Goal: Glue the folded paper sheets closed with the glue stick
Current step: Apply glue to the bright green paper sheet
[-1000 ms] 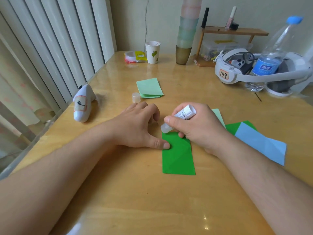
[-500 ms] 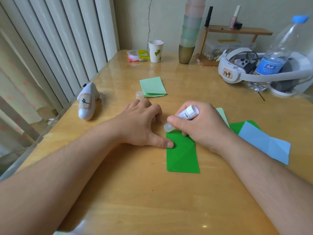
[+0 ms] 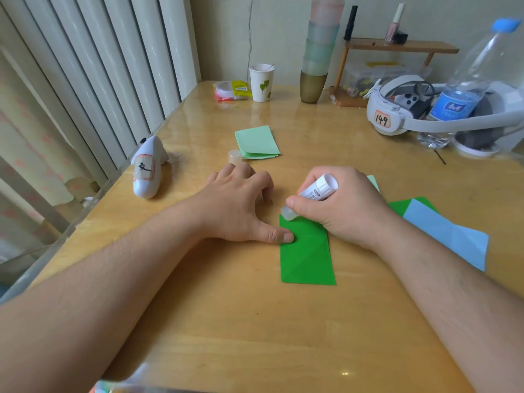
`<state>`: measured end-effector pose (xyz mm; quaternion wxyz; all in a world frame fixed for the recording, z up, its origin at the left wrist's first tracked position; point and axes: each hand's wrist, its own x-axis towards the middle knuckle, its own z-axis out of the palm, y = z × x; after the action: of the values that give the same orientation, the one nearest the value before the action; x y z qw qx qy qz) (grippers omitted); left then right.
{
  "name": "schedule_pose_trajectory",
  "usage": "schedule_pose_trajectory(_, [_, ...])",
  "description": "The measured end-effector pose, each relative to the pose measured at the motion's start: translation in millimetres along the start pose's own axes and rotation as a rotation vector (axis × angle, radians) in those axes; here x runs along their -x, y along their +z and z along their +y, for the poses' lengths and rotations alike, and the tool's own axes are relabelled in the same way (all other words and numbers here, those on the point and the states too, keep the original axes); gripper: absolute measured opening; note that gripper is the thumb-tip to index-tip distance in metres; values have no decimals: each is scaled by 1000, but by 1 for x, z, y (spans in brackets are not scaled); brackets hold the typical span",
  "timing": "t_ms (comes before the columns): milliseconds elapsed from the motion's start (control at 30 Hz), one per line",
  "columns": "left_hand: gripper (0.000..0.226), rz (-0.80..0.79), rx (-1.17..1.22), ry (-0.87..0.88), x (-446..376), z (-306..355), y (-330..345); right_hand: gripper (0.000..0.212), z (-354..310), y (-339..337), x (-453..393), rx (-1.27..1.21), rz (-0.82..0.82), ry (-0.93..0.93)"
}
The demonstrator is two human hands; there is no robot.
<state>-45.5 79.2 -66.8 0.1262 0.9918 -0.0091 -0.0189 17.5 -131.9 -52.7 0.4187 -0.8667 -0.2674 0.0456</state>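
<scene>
One glue stick (image 3: 313, 195), gripped in the curled right hand (image 3: 340, 205), tip down on the far edge of one dark green folded sheet (image 3: 306, 256) on the counter (image 3: 255, 321). Left hand (image 3: 241, 208), spread, thumb pressing the sheet's left edge. One cap (image 3: 234, 157); one pale green stack (image 3: 257, 141); one blue sheet (image 3: 448, 236).

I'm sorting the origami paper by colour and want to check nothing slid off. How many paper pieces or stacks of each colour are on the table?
Dark green: 2, the folded sheet under the hands, and one partly under the blue
Light green: 2, the stack further back, and a corner behind the right hand
Light blue: 1
Total: 5
</scene>
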Motion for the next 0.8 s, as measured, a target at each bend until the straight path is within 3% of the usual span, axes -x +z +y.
schedule_pose_trajectory(600, [88,1,-5,0,2,0,0,24,14,-22,5,62,63,20])
schedule_pose_trajectory(800, [83,-6,-4,3,1,0,-1,29,18,-25,0,-186,181,16])
